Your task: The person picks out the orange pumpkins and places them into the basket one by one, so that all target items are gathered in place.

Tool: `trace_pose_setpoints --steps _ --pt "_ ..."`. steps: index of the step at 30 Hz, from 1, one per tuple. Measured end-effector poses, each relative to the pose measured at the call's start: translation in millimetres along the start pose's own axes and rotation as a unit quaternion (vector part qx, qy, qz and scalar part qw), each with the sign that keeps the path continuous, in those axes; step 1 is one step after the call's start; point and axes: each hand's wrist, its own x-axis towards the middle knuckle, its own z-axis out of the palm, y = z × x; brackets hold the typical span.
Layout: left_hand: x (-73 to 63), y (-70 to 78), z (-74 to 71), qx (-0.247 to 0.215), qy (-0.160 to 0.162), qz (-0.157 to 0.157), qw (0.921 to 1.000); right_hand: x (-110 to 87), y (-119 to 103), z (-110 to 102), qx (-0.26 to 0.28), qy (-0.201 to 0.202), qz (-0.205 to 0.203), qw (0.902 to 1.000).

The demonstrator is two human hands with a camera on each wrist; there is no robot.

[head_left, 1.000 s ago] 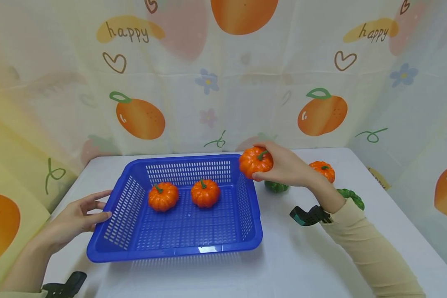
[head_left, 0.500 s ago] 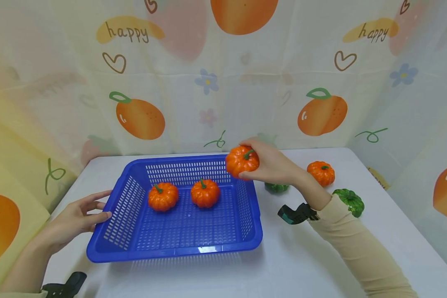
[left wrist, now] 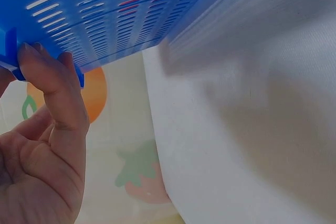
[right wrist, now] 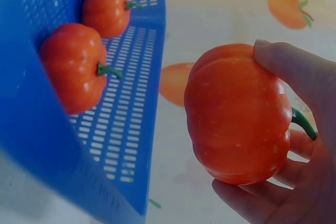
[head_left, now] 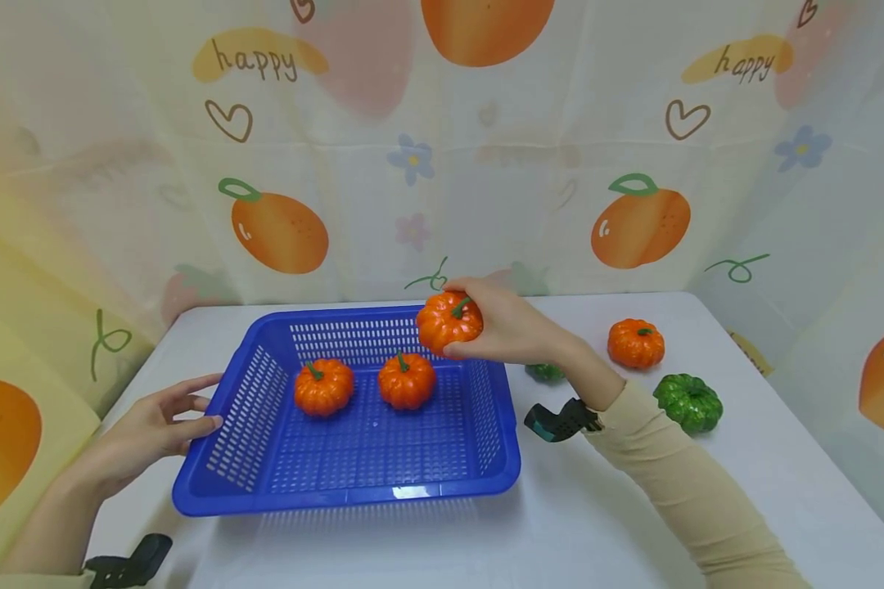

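Observation:
My right hand (head_left: 501,323) grips an orange toy pumpkin (head_left: 448,321) by its sides, thumb below and fingers over the top. It holds the pumpkin above the back right part of a blue plastic basket (head_left: 346,496). In the right wrist view the held pumpkin (right wrist: 239,114) shows its green stem towards the palm. Two more orange pumpkins, a left one (head_left: 324,388) and a right one (head_left: 407,382), sit inside the basket. At the basket's left side my left hand (head_left: 151,425) holds the rim; in the left wrist view its fingers (left wrist: 55,85) curl over the edge.
Right of the basket, an orange pumpkin (head_left: 636,343) and a green pumpkin (head_left: 688,403) stand on the white table (head_left: 597,507). Another green one (head_left: 545,373) is partly hidden by the right forearm. A printed curtain (head_left: 486,204) hangs behind the table.
My right hand has carried the orange pumpkin leftward, from the basket's right rim to over its inside. More of the green pumpkin at the right now shows. The left hand stays on the rim.

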Motion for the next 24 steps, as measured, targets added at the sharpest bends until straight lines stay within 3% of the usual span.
trace_pose_setpoints --steps 13,24 --pt "-0.8 1.1 -0.2 -0.007 -0.003 0.004 1.0 15.8 -10.6 13.7 0.004 -0.011 -0.037 0.9992" --pt "-1.5 2.2 -0.2 -0.007 -0.003 0.0 1.0 23.4 -17.6 26.1 0.0 -0.031 -0.026 0.9992"
